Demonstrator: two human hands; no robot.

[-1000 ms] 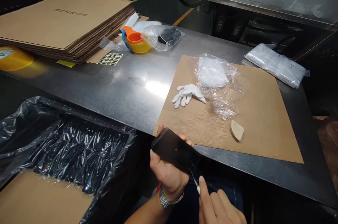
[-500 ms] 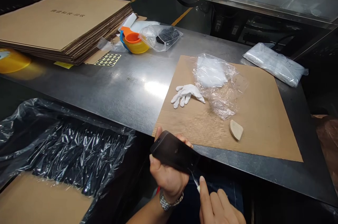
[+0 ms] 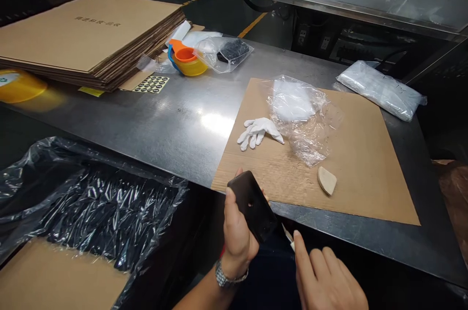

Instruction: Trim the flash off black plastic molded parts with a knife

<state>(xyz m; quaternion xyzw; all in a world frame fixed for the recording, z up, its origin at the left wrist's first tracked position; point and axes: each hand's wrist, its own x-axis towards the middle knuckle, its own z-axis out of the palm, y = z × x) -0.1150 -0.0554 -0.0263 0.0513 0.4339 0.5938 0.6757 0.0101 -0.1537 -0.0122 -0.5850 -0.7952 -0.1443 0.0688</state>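
Observation:
A black, flat, rounded case-like part (image 3: 252, 206) is held tilted in my left hand (image 3: 237, 237), thumb along its left edge and fingertips showing behind it. My right hand (image 3: 323, 276) grips a small tool (image 3: 288, 238) with a thin metal blade and white handle, index finger along it. The blade's tip is just right of the black part, apart from it. Beyond my hands, on a cardboard sheet (image 3: 365, 164), lie a white glove (image 3: 260, 130), a tan wedge-shaped block (image 3: 326, 181) and a clear plastic bag (image 3: 310, 142) with white material.
A cardboard stack (image 3: 91, 32) stands at the left of the metal table (image 3: 164, 129). Near it are a tape dispenser (image 3: 188, 61), a bagged black item (image 3: 234, 51) and a sticker sheet (image 3: 152, 84). A wrapped packet (image 3: 382, 89) lies back right; a black-plastic-lined box (image 3: 109, 212) is lower left.
The black part has turned more upright and shifted right with my left hand. My right hand and the tool have moved right, and the blade has come away from the part's lower end.

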